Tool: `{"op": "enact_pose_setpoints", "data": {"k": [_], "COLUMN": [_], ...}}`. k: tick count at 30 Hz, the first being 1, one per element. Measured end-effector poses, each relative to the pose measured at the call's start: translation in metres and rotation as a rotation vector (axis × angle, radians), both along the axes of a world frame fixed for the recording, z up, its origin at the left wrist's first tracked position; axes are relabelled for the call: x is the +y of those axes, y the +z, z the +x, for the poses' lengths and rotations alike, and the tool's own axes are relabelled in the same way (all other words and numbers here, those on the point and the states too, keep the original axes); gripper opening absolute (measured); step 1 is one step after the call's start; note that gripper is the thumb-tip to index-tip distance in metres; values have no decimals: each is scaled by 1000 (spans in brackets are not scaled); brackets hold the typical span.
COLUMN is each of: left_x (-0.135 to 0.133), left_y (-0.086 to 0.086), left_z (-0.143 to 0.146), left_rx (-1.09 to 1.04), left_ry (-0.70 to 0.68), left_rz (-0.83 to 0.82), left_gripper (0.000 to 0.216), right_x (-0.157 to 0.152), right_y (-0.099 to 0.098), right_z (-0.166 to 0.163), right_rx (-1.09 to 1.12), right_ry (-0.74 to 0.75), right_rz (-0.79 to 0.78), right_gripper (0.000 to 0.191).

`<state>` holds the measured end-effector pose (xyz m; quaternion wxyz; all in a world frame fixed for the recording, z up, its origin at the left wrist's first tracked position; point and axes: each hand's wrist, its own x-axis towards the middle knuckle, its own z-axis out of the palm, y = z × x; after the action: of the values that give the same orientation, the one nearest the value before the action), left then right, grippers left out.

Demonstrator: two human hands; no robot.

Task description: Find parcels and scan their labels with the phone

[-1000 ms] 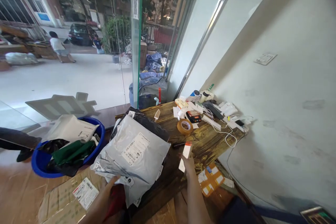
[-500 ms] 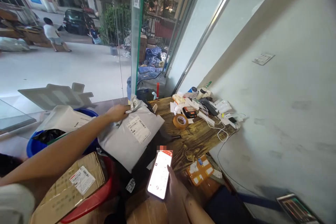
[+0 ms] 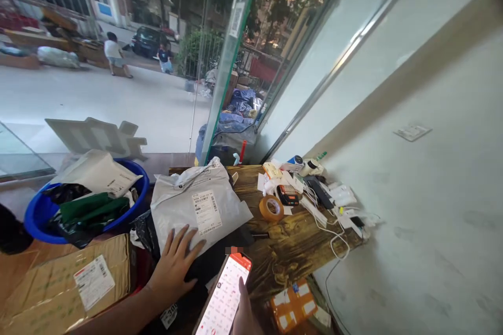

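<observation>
My left hand (image 3: 175, 264) lies flat with fingers spread on the near edge of a grey plastic mail bag (image 3: 196, 209) that carries a white barcode label (image 3: 204, 212). The bag rests on a dark wooden table (image 3: 291, 243), partly over a black bag (image 3: 143, 230). My right hand (image 3: 243, 314) holds a phone (image 3: 225, 301) with a lit red and white screen, tilted up at the bottom of the view, just right of the left hand.
A roll of brown tape (image 3: 271, 208), a small orange-black device (image 3: 288, 195), cables and small boxes crowd the table's far right. A blue tub (image 3: 37, 214) of parcels stands left. A labelled cardboard box (image 3: 63, 282) lies near left. An orange parcel (image 3: 293, 303) sits below the table.
My left hand drew back from the grey bag's far top edge to its near edge and now lies flat. The phone dropped lower in view. The camera tilted and shifted.
</observation>
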<state>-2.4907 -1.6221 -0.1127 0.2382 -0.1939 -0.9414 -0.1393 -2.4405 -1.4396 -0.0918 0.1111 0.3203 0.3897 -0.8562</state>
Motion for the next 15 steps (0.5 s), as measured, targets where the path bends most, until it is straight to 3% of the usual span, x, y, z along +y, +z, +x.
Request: {"op": "enact_pose_setpoints", "data": {"k": [4, 8, 11, 13, 15], "left_x": [-15, -36, -44, -46, -46], "left_y": [-21, -21, -15, -9, -4], "left_z": [3, -2, 1, 4, 4], "left_rx": [19, 68, 5, -66, -102], "left_ry": [-13, -68, -87, -7, 195], "left_rz": [-110, -123, -73, 43, 243], "left_gripper": [54, 39, 48, 58, 62], "right_x": [-14, -27, -36, -40, -43], "right_y": [10, 15, 20, 23, 25], "right_z": [-3, -5, -6, -7, -8], "right_rx": [-59, -116, -115, -63, 14], "right_ry": [-30, 39, 83, 97, 118], "right_rz": [30, -6, -72, -158, -258], "right_gripper": [53, 55, 59, 62, 57]}}
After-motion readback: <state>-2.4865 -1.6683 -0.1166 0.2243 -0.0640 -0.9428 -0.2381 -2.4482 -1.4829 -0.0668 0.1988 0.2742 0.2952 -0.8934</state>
